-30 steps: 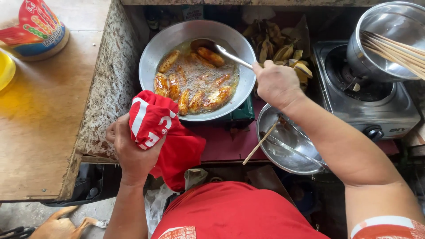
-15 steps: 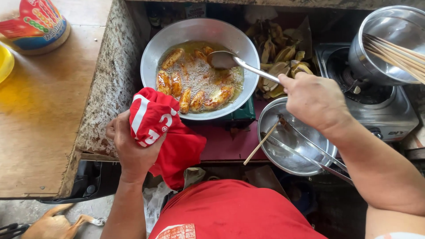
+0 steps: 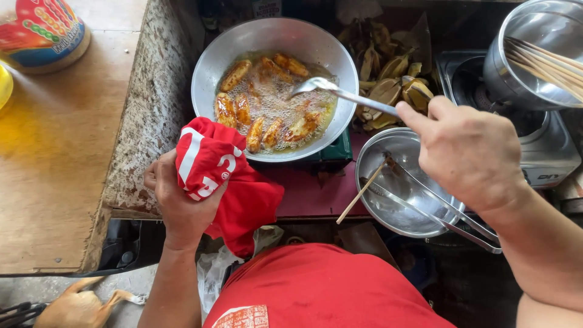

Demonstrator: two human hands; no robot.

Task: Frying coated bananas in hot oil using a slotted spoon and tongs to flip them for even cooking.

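A round metal pan (image 3: 209, 61) of bubbling oil holds several golden fried banana pieces (image 3: 243, 109). My right hand (image 3: 470, 152) grips the handle of a metal spoon (image 3: 316, 85), whose bowl hovers over the right side of the pan. My left hand (image 3: 182, 203) clutches a red cloth with white print (image 3: 221, 167) against the pan's near-left rim.
A steel bowl (image 3: 379, 161) with tongs and a wooden skewer sits under my right hand. Banana peels (image 3: 395, 82) lie behind it. A steel pot (image 3: 522, 67) with skewers stands on a gas stove (image 3: 546, 152) at right. A wooden table (image 3: 54, 164) is at left.
The spoon has drawn back from the oil toward the pan's right side, and my right hand has moved right and nearer. The left hand still holds the red cloth.
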